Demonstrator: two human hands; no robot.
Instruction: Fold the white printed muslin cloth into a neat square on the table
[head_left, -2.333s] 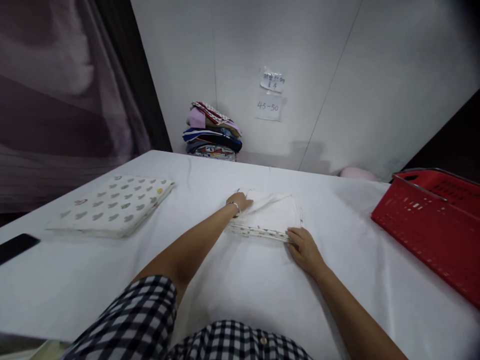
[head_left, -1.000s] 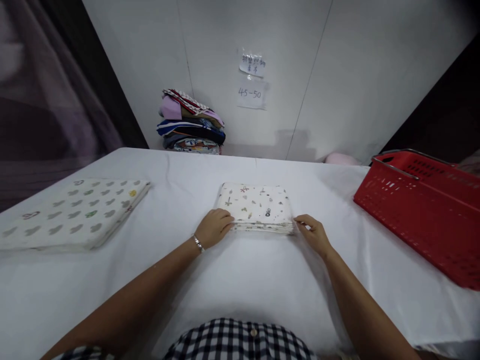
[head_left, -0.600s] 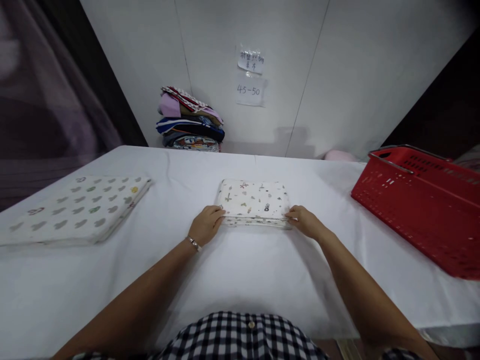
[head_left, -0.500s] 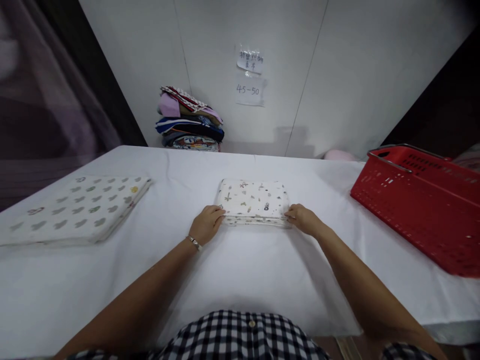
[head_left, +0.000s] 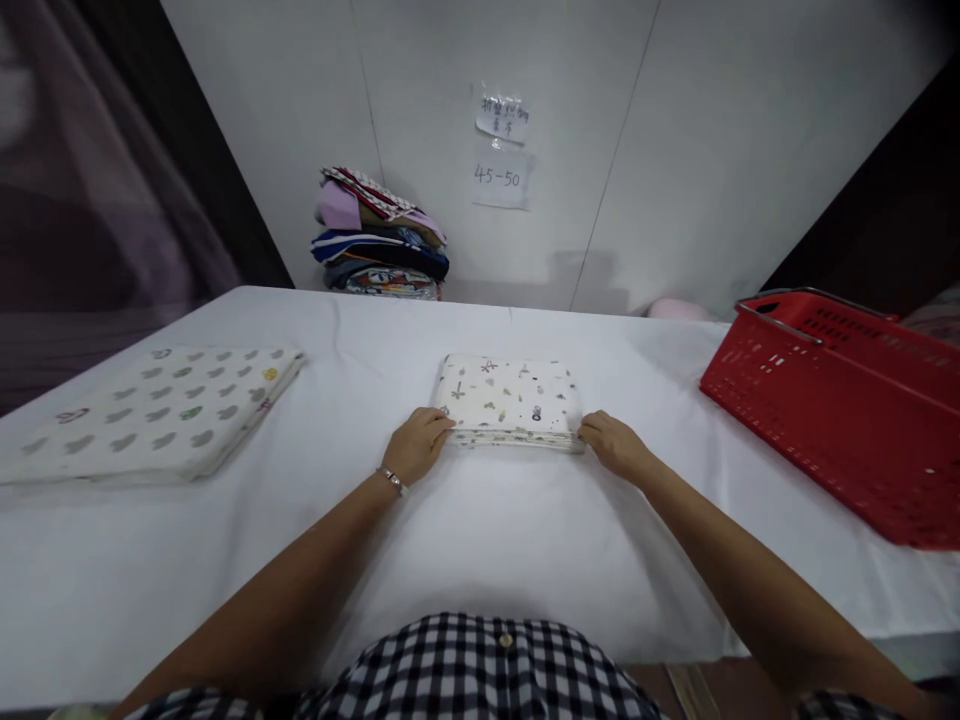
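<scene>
A white cloth (head_left: 510,397) with small scattered prints lies folded into a thick rectangle on the table, its layered edge facing me. My left hand (head_left: 418,443) is closed at its near left corner, fingertips on the cloth. At the near right corner, my right hand (head_left: 613,444) has its fingers curled against the layers. The thumbs are mostly hidden. Further left lies a larger folded white cloth (head_left: 161,410) with rows of grey motifs, touched by neither hand.
A red plastic basket (head_left: 825,420) with a metal handle stands on the right of the white-covered table (head_left: 480,560). Beyond the far edge, several folded fabrics (head_left: 382,235) are piled against the wall. Paper signs (head_left: 501,175) hang there. A dark curtain (head_left: 112,200) is at left.
Both hands stay at the folded cloth's near corners. My right hand has shifted slightly outward to the right, and the cloth looks almost unchanged.
</scene>
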